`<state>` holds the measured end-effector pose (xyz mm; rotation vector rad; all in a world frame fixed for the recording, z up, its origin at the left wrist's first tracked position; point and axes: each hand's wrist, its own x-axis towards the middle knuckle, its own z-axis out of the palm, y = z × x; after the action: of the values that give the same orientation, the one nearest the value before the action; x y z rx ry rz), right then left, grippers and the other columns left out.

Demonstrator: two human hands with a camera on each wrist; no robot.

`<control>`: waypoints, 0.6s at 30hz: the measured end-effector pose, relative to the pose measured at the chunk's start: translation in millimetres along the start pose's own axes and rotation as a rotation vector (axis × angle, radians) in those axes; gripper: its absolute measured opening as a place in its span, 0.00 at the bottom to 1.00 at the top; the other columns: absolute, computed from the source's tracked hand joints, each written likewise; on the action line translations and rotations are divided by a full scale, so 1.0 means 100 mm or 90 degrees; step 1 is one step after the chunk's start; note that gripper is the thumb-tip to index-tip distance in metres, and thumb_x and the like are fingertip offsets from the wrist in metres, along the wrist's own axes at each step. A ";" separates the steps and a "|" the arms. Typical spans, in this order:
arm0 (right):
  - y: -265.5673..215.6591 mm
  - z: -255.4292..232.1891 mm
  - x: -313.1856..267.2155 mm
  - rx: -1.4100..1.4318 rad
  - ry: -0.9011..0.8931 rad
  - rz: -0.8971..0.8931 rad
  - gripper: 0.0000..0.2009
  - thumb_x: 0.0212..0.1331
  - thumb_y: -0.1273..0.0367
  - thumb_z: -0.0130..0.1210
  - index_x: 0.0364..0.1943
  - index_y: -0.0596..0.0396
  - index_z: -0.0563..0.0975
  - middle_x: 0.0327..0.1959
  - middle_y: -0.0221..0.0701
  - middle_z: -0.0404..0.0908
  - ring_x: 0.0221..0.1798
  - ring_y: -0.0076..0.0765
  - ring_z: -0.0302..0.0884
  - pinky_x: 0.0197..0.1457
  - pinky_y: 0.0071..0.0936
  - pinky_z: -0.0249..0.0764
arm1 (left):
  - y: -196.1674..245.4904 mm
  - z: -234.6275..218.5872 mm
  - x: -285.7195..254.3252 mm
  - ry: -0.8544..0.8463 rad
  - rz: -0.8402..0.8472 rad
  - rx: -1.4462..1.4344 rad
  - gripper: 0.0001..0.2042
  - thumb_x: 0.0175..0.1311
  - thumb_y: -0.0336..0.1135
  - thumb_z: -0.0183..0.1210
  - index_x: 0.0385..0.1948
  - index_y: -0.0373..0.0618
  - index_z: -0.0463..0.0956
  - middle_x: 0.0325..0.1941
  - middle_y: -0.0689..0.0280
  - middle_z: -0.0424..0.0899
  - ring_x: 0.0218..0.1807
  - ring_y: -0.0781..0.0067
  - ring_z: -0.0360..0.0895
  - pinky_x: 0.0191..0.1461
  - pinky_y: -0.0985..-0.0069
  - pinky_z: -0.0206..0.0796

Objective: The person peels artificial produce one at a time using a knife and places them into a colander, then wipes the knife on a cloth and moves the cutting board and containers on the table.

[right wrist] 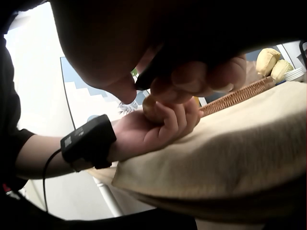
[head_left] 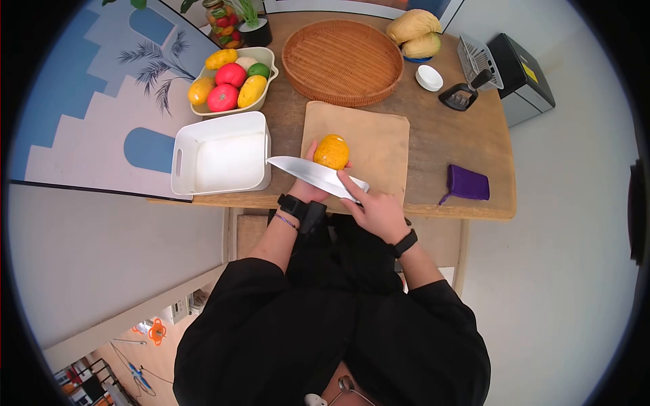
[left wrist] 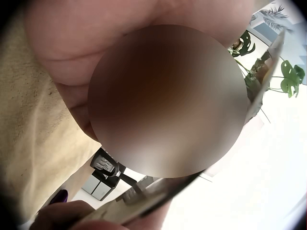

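A rounded orange-yellow fruit (head_left: 332,151) rests in my left hand (head_left: 309,190), over the front part of a tan board-like mat (head_left: 376,145). The right wrist view shows the fingers of the left hand (right wrist: 163,125) curled up around it. My right hand (head_left: 379,215) grips a wide-bladed kitchen knife (head_left: 308,172), index finger stretched along it near the handle. The blade crosses above the left palm, close in front of the fruit, with its tip toward the white bin. A blurred disc hides the fruit in the left wrist view.
Left of the mat stands a white bin (head_left: 222,152); behind it, a cream basket (head_left: 274,71) holds fruit. A round wicker tray (head_left: 342,61) lies at the back. To the right are a small white bowl (head_left: 429,78), a black-headed utensil (head_left: 460,98) and a purple pouch (head_left: 468,183).
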<state>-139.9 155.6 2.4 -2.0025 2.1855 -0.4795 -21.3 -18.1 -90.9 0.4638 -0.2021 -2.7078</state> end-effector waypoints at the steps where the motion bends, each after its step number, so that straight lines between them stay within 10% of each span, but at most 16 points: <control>1: 0.02 0.06 -0.02 0.000 0.000 0.000 0.31 0.68 0.53 0.59 0.76 0.23 0.66 0.16 0.37 0.77 0.20 0.48 0.81 0.28 0.42 0.78 | -0.01 0.01 0.00 0.000 0.000 0.000 0.32 0.75 0.67 0.42 0.57 0.46 0.76 0.47 0.53 0.86 0.50 0.54 0.85 0.55 0.55 0.78; 10: 0.08 0.17 0.00 0.010 0.044 0.003 0.33 0.68 0.53 0.59 0.77 0.24 0.63 0.19 0.38 0.79 0.22 0.48 0.81 0.28 0.42 0.78 | -0.02 -0.02 0.02 0.013 0.029 0.039 0.29 0.76 0.64 0.44 0.58 0.47 0.75 0.50 0.56 0.86 0.53 0.53 0.84 0.57 0.53 0.78; 18: 0.52 0.07 0.39 0.056 0.031 0.249 0.27 0.71 0.50 0.54 0.74 0.24 0.69 0.33 0.41 0.88 0.32 0.55 0.86 0.37 0.47 0.82 | 0.04 0.16 -0.15 -0.034 -0.045 0.057 0.26 0.79 0.56 0.40 0.62 0.47 0.73 0.52 0.49 0.83 0.36 0.57 0.80 0.40 0.66 0.74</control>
<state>-190.6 119.5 -16.0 -1.4799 2.4548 -0.5588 -12.2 -14.3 -70.9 0.4311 -0.3285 -2.7915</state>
